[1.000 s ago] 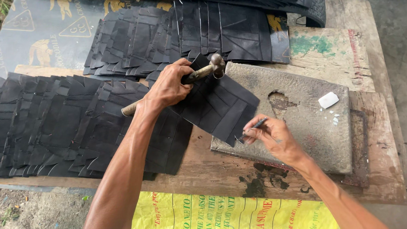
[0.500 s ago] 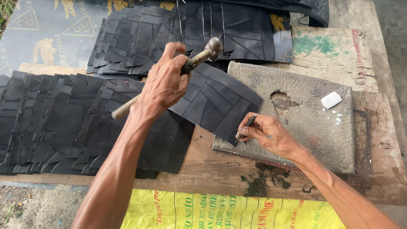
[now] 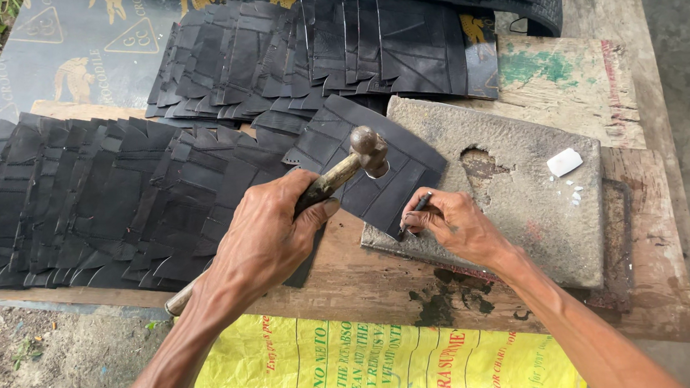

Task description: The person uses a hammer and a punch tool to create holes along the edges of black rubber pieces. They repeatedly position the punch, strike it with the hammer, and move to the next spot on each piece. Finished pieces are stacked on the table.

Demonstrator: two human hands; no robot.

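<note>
Left hand [image 3: 269, 235] gripping hammer [image 3: 335, 178] — raised over black rubber sheet [image 3: 377, 174], right hand [image 3: 449, 222] pinching thin punch [image 3: 413, 213] — on stone slab [image 3: 522, 194]

Left hand [image 3: 269, 235] fisted, arm extended, right hand [image 3: 453, 224] pinching, fingertips down

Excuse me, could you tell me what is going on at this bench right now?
A person is working black rubber sheets on a wooden bench. The left hand grips a wooden-handled hammer, its head raised above a black rubber piece lying partly on a grey stone slab. The right hand holds a thin metal punch tip-down at that piece's edge. Rows of cut pieces lie to the left.
</note>
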